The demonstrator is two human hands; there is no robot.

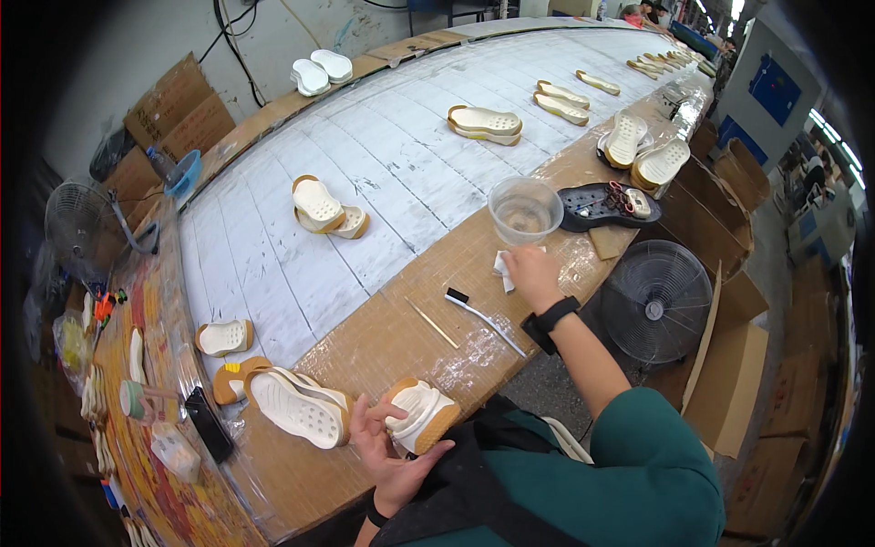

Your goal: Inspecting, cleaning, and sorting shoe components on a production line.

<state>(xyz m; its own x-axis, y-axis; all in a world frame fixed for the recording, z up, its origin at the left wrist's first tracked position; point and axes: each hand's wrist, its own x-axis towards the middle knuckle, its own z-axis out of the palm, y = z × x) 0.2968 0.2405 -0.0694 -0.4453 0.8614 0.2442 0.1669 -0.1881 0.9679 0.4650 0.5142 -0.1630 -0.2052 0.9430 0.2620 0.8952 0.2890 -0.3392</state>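
Observation:
My left hand (pixel 385 456) grips a white shoe sole (pixel 421 412) with a tan edge, tilted up near my body at the table's front edge. Several more soles, white inside with tan rims (pixel 293 407), lie just left of that hand. My right hand (pixel 534 272), its fingers closed, pinches a small white cloth (pixel 504 270) on the cardboard-covered table edge. Beyond it stands a clear plastic tub (pixel 526 208) with some liquid in it. A toothbrush-like brush (pixel 483 321) with black bristles and a thin wooden stick (pixel 432 323) lie between my hands.
A white conveyor belt (pixel 264 264) curves away, carrying pairs of soles (pixel 485 123). A black sole (pixel 609 206) holding small items lies right of the tub. A floor fan (pixel 654 308) and open cardboard boxes (pixel 729 365) stand at right. A phone (pixel 210 425) lies at left.

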